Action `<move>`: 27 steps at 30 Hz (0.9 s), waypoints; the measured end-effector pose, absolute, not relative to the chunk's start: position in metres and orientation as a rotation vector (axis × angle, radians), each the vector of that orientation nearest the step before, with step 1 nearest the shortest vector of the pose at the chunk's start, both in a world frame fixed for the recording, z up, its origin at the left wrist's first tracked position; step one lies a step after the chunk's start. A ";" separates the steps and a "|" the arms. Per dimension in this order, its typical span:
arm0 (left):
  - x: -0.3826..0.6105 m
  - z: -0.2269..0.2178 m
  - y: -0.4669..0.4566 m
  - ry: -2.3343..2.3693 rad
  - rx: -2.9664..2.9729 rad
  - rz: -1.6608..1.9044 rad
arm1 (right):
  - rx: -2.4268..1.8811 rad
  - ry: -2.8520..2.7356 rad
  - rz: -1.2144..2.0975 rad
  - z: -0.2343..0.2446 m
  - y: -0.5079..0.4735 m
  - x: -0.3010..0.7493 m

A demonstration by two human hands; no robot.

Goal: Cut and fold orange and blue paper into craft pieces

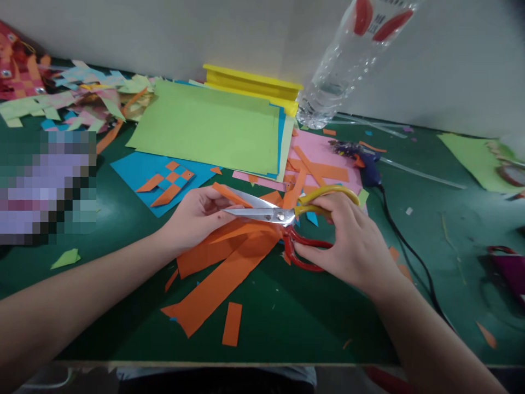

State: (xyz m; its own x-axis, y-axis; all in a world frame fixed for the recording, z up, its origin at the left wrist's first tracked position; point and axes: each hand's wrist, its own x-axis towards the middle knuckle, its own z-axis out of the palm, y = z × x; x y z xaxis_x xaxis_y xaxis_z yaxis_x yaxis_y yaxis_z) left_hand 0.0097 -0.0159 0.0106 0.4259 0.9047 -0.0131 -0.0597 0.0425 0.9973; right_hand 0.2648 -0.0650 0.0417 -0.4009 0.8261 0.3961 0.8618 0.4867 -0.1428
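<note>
My right hand [355,241] grips a pair of scissors [283,216] by its handles, one yellow and one red. The silver blades are parted and point left, toward my left hand [200,213]. Between the closed fingers of that hand is a narrow orange paper strip [229,195], lying along the blades; whether they touch it I cannot tell. Under both hands are wider orange paper strips [229,284], fanned out on the green table. Just behind my left hand, a woven orange and blue paper fish [170,183] rests on a blue sheet [127,169].
Green paper sheets [209,126] are stacked behind the hands, beside a yellow holder [254,82] and a clear plastic bottle [336,71]. To the right lies a blue glue gun [370,167] with its black cord [404,246]. Woven paper pieces [94,93] pile up at the back left.
</note>
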 end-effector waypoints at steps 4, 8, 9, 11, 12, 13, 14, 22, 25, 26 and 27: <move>0.009 0.010 -0.015 0.875 1.316 0.918 | -1.416 -2.308 -0.116 0.043 -0.065 0.265; 0.009 0.011 -0.015 0.861 1.319 0.907 | -1.415 -2.311 -0.117 0.042 -0.065 0.266; 0.009 0.012 -0.015 0.858 1.319 0.902 | -1.416 -2.312 -0.113 0.042 -0.065 0.266; 0.009 0.012 -0.015 0.851 1.319 0.903 | -1.420 -2.311 -0.102 0.042 -0.065 0.266; 0.009 0.013 -0.015 0.848 1.317 0.907 | -1.423 -2.311 -0.096 0.042 -0.064 0.266; 0.009 0.013 -0.016 0.845 1.313 0.913 | -1.427 -2.311 -0.092 0.042 -0.064 0.266; 0.010 0.014 -0.016 0.845 1.308 0.916 | -1.432 -2.310 -0.091 0.041 -0.064 0.266; 0.011 0.015 -0.015 0.883 1.318 0.899 | -1.431 -2.331 -0.092 0.042 -0.064 0.266; 0.011 0.016 -0.014 0.887 1.354 0.879 | -1.428 -2.334 -0.083 0.042 -0.064 0.267; 0.011 0.015 -0.014 0.890 1.366 0.875 | -1.425 -2.334 -0.084 0.041 -0.064 0.267; 0.010 0.015 -0.014 0.894 1.374 0.871 | -1.421 -2.334 -0.088 0.041 -0.064 0.267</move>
